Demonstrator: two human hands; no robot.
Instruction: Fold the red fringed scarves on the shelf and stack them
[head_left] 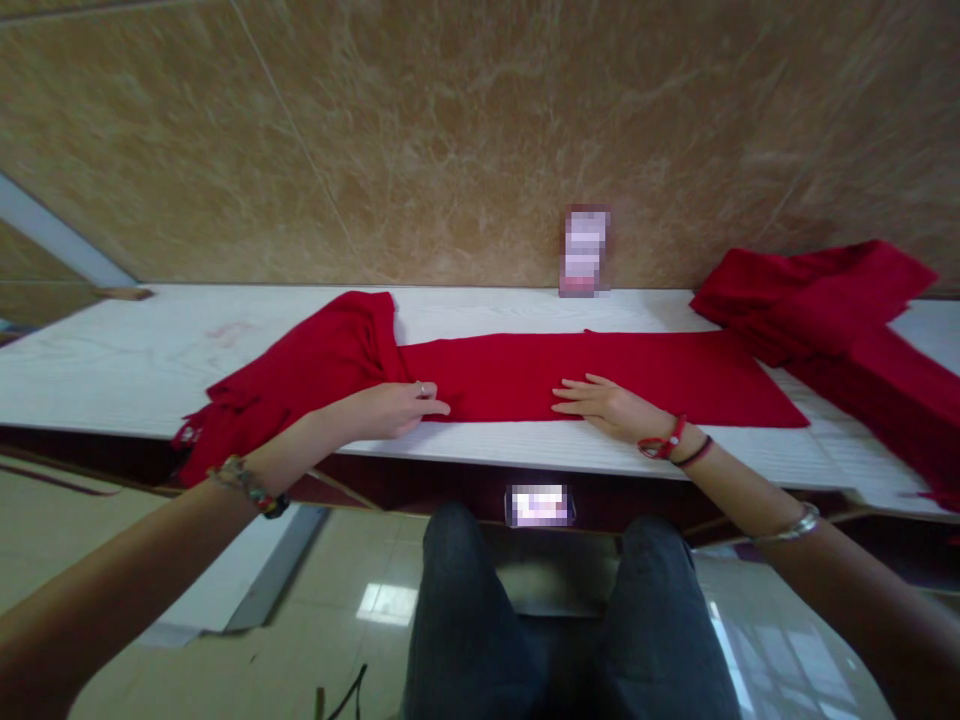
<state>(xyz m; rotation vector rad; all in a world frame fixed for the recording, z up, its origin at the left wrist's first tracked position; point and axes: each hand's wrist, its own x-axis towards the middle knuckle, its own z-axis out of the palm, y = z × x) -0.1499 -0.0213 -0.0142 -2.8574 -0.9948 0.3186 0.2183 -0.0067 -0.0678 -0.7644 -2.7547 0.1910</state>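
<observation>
The flat red cloth (510, 365) lies lengthwise on the white tabletop (172, 340). We rest the right hand (607, 408) on this cloth, right of its middle — fingers extended and spread. We set the left hand (397, 410) at its left end — fingers bent; we cannot tell whether they grip. Bunched red fabric (315, 355) adjoins that end; loosely folded fabric (832, 300) lies beside the right end.

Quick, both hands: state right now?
Left hand: at the red cloth; whether it grips cannot be told.
Right hand: open, laid on the same cloth.
</observation>
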